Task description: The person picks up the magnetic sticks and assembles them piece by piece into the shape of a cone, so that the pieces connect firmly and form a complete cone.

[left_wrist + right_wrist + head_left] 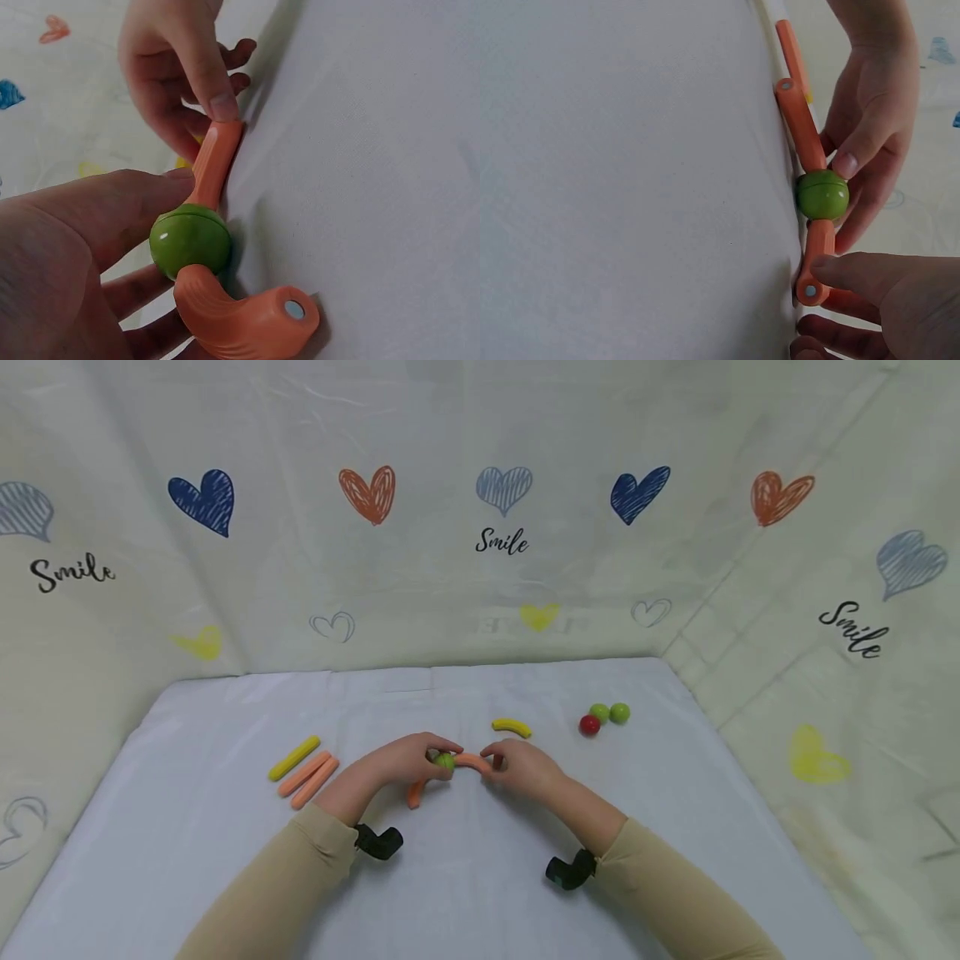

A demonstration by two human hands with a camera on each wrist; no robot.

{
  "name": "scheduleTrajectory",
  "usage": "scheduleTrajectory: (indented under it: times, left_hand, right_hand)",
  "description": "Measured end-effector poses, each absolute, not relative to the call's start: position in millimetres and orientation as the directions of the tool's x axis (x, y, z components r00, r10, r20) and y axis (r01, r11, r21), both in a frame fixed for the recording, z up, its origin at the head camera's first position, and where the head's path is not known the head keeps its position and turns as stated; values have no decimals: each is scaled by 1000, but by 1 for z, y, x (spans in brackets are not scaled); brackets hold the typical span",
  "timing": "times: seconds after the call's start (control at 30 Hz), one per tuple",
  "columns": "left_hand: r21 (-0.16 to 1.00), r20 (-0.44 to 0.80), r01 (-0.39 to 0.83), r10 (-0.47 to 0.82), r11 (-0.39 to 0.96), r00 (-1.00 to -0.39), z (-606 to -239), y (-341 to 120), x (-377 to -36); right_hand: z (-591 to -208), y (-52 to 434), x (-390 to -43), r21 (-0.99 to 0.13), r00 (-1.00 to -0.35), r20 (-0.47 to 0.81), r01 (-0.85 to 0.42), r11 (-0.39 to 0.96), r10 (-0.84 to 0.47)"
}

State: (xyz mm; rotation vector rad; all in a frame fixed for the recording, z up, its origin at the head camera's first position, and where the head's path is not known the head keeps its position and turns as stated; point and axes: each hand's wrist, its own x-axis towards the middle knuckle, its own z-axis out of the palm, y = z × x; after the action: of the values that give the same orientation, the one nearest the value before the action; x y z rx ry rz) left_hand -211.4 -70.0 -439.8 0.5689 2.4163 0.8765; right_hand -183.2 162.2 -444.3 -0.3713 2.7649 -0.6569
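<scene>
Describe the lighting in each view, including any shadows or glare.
Head view: bright, fairly even light, soft shadow below the right hand on the white cloth; left wrist view: dimmer overall, a small glint on the green ball; right wrist view: a small glint on the green ball, a soft shadow low on the white cloth.

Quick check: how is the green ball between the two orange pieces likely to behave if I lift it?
The green ball is probably stiff: it shows no dent where the left hand touches it. Its glossy highlight suggests it may be slippery. The orange pieces could swing or detach, since a silvery disc on one end hints at magnetic joints.
</scene>
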Motion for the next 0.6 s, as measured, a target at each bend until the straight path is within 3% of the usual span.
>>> scheduleTrajectory:
  times: [0.4, 0.6]
  left_hand:
    - [674, -332, 221, 556, 705, -762, -439, -72, -212]
    - [661, -314, 212, 521, 720, -794, -440, -75, -204]
  right_hand:
    - [-444, 160, -186, -502, -924, -192, -196, 842, -330]
    - [-443, 154, -194, -524, -920, -176, -214, 824, -351]
